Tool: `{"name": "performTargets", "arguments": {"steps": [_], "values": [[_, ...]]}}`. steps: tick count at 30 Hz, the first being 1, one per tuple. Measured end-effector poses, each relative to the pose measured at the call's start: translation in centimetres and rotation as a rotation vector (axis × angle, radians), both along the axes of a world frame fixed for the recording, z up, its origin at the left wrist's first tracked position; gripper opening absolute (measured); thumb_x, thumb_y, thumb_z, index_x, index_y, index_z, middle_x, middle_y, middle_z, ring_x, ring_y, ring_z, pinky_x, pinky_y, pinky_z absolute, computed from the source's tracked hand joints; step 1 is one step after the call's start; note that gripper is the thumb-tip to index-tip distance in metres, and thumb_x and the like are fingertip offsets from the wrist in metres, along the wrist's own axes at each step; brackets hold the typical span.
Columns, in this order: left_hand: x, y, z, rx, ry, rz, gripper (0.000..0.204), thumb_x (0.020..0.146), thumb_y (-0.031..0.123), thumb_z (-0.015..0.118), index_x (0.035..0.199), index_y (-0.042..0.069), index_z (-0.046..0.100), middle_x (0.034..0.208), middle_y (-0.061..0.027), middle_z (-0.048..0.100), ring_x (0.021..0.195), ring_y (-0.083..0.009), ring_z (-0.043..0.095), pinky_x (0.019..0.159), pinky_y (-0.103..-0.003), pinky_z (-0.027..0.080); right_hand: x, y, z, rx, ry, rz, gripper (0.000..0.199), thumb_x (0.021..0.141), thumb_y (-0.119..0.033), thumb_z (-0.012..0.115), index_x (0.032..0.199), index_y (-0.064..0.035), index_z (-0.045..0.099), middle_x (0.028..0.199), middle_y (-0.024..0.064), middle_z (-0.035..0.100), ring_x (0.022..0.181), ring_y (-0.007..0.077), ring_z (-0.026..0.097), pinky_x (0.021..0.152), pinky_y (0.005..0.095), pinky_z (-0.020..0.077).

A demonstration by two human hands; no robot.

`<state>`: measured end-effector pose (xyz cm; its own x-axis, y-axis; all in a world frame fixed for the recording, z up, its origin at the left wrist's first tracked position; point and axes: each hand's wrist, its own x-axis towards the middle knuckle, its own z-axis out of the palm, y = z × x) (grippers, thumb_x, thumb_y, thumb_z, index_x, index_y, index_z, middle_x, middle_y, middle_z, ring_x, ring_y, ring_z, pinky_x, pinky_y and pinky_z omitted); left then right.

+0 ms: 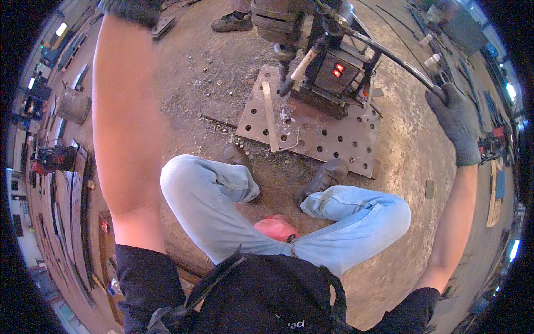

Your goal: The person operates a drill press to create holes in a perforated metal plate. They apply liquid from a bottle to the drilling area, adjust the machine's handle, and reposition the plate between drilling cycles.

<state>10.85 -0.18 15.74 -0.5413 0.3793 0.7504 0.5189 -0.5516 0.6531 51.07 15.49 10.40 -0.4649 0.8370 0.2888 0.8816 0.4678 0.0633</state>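
My right hand [457, 119], in a grey work glove, is closed around the end of a long metal feed lever [392, 54]. That lever runs to the hub of a drill machine [334, 72], which stands on a thick steel plate [322, 133] with several round holes. The drill's chuck and bit [283, 58] point down at the plate, among bright metal shavings. Beside the bit, a second handle with a worn wooden-looking grip [303, 65] slants across. My left hand [133, 10], also gloved, is raised at the upper left edge; its fingers are cut off from view.
A flat metal strip [270, 117] lies on the plate near a thin bent rod [292, 146]. Two red lights [338, 69] glow on the machine. Another person's shoe [232, 22] is beyond. Shavings and slugs litter the floor; a metal bucket [73, 106] stands left. A pink object [276, 227] is below me.
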Motion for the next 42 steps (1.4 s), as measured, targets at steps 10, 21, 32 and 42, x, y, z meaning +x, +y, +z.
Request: {"name": "performTargets", "arguments": {"steps": [10,21,32,42], "values": [[-2.5,-0.5,-0.7,0.022,0.002,-0.038,0.056,0.096,0.052,0.041,0.097,0.000,0.060,0.084,-0.0132,0.063,0.075,-0.0176,0.060,0.065,-0.029,0.043,3.1,2.7,-3.4,0.019,-0.026,-0.153,0.038,0.091,-0.043,0.057,0.103,-0.0072,0.064,0.092,0.0191,0.067,0.083,0.0355,0.066,0.068,0.0425,0.0490],[-3.6,-0.4,0.1,0.030,0.001,-0.092,0.053,0.096,0.050,0.042,0.091,0.000,0.061,0.075,-0.0116,0.064,0.066,-0.0155,0.060,0.058,-0.026,0.043,1.5,3.0,-1.4,0.090,0.043,-0.076,0.035,0.090,-0.034,0.062,0.093,0.0009,0.063,0.084,0.0224,0.065,0.073,0.0342,0.063,0.067,0.0428,0.0464],[-4.3,-2.6,0.3,0.023,0.034,-0.052,0.052,0.097,0.047,0.043,0.085,0.000,0.061,0.065,-0.0100,0.064,0.058,-0.0133,0.061,0.051,-0.024,0.043,-2.0,4.2,3.2,0.044,0.073,-0.033,0.037,0.095,-0.038,0.054,0.101,-0.0031,0.065,0.085,0.0092,0.065,0.077,0.0160,0.056,0.073,0.0317,0.0458],[-1.7,0.7,0.5,0.119,0.220,0.187,0.054,0.100,0.045,0.036,0.084,0.001,0.063,0.059,-0.0076,0.062,0.044,-0.0107,0.050,0.043,-0.021,0.037,1.6,4.9,0.2,0.148,0.385,-0.042,0.036,0.096,-0.033,0.054,0.107,0.0000,0.066,0.087,0.0071,0.067,0.082,0.0088,0.057,0.076,0.0272,0.0464]]}}
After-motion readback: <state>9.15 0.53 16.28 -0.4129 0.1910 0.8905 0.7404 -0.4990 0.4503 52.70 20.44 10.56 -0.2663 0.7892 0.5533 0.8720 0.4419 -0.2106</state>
